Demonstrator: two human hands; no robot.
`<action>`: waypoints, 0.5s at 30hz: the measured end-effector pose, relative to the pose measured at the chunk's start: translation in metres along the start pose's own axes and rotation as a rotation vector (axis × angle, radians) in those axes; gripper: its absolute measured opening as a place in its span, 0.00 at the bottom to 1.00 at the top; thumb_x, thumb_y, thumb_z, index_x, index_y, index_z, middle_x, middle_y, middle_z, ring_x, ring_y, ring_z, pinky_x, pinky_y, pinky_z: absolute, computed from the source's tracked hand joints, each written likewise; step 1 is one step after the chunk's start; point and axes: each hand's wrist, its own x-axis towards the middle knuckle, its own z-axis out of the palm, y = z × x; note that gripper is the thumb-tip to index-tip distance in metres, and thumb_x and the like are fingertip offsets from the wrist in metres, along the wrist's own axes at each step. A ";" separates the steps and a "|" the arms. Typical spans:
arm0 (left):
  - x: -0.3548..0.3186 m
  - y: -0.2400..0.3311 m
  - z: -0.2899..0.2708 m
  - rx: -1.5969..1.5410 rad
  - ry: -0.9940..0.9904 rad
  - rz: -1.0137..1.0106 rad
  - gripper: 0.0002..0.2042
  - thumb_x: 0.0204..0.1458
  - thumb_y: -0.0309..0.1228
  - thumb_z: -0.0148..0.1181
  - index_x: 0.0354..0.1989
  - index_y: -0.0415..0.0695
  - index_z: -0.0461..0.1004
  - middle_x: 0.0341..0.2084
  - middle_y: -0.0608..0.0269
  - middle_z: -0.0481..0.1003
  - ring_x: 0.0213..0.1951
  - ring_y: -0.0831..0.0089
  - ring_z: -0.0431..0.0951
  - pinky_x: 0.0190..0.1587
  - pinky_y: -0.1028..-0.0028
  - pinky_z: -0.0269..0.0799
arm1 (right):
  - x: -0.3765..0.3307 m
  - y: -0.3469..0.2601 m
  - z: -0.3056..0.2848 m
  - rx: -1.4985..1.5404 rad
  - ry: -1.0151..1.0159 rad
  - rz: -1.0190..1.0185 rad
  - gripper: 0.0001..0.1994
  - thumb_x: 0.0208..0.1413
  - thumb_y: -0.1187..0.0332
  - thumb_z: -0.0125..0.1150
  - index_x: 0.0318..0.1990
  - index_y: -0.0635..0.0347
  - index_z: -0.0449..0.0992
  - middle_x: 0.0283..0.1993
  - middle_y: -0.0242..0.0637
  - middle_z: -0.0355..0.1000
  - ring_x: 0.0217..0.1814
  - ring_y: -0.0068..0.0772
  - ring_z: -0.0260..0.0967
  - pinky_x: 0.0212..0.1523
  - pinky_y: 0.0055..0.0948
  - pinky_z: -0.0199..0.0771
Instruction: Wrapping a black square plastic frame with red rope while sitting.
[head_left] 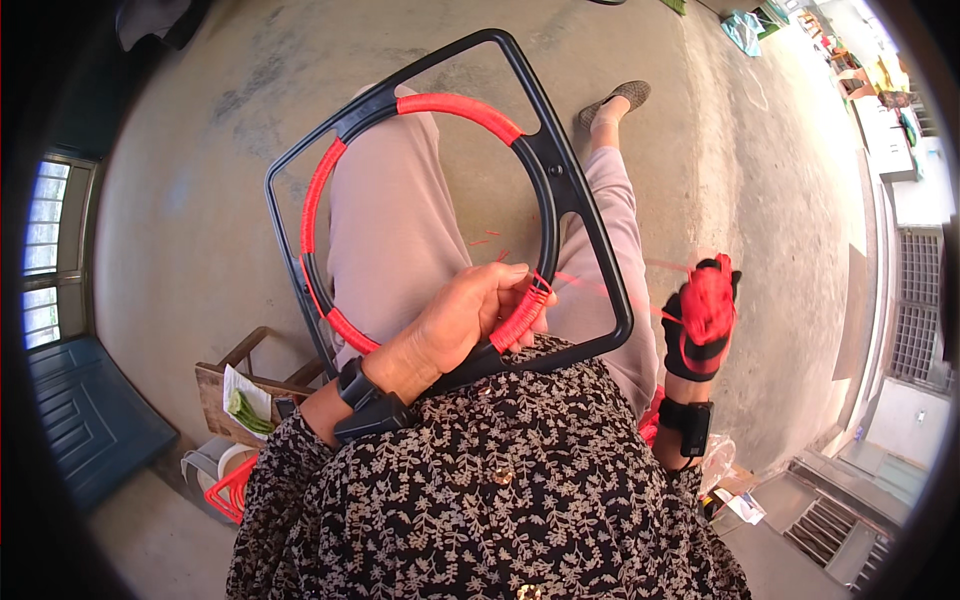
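A black rounded frame (562, 172) with a round ring inside it leans across my lap. Red strip material is wound around several stretches of the ring. My left hand (455, 315) pinches the ring at its lower right, thumb and fingers closed over the red winding (522, 322) there. From that spot a thin red strip runs across to my right hand (690, 325), held off to the right in a black fingerless glove. A bunched red bundle of strip (710, 303) is in its grasp, covering most of the fingers.
Small red scraps (485, 240) lie on the concrete floor (270, 90) between my legs. At my left, a wooden stool (225, 400) bears white paper with green items, beside a red plastic basket (228, 492). A blue panel (95, 415) stands farther left.
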 end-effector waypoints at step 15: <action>0.007 0.001 0.017 0.231 0.165 0.204 0.07 0.57 0.31 0.53 0.33 0.39 0.68 0.22 0.58 0.75 0.20 0.76 0.74 0.22 0.79 0.70 | -0.020 -0.014 -0.003 0.408 0.227 0.411 0.18 0.61 0.52 0.49 0.48 0.55 0.71 0.30 0.32 0.70 0.25 0.23 0.67 0.26 0.22 0.68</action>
